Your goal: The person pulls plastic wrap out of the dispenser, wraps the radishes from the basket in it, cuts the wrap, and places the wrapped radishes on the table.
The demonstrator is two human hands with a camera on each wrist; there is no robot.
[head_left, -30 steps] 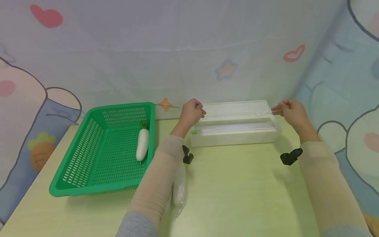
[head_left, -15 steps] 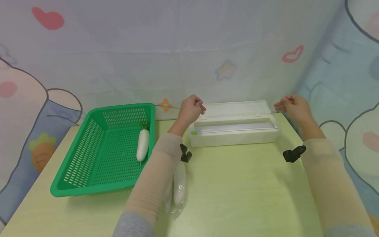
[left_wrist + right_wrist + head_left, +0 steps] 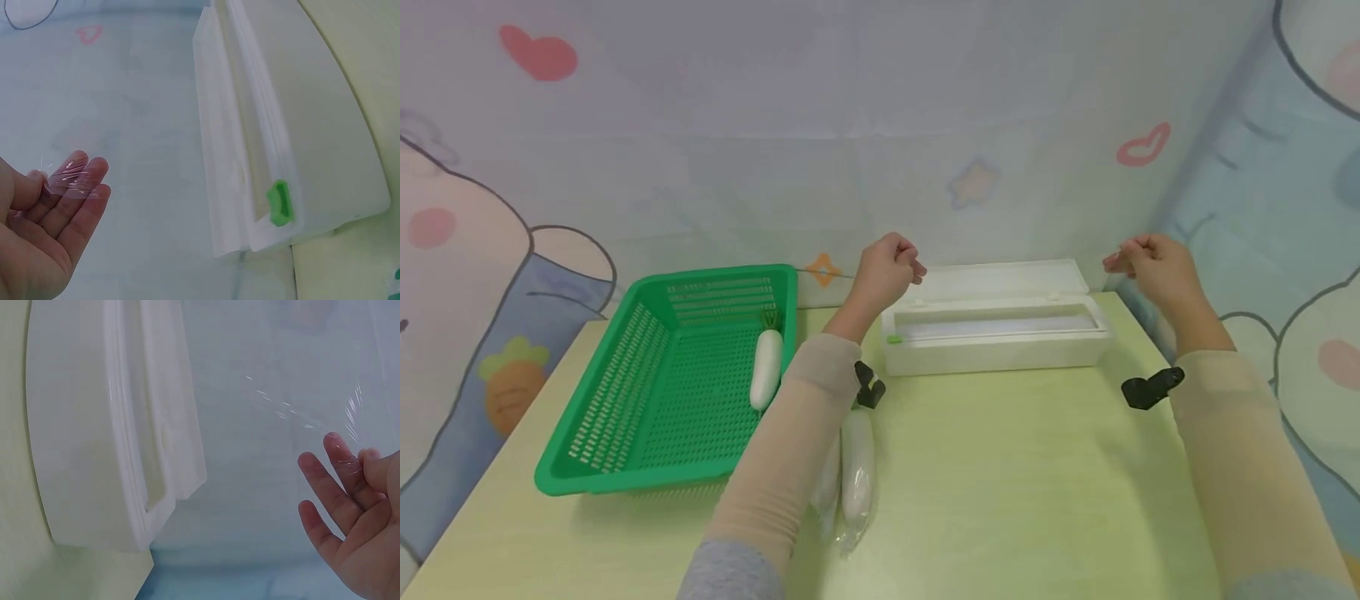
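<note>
My left hand pinches clear cling film between thumb and forefinger; a crinkled edge of it lies over the other fingers. Out to the right, my right hand pinches the film's other side, and shiny creases run from its fingertips in the right wrist view. Between and below the hands stands a long white cling film dispenser with its lid raised at the back. A roll shows in its slot. A small green slide cutter sits at the dispenser's left end.
A green plastic basket stands at the left with one white radish inside. Two film-wrapped radishes lie beside the left forearm, one partly hidden by it. A printed cloth hangs behind the table.
Both hands have risen slightly, and the right hand has moved a little outward to the right. They keep their pinch on the cling film. The dispenser and basket stay in place.
</note>
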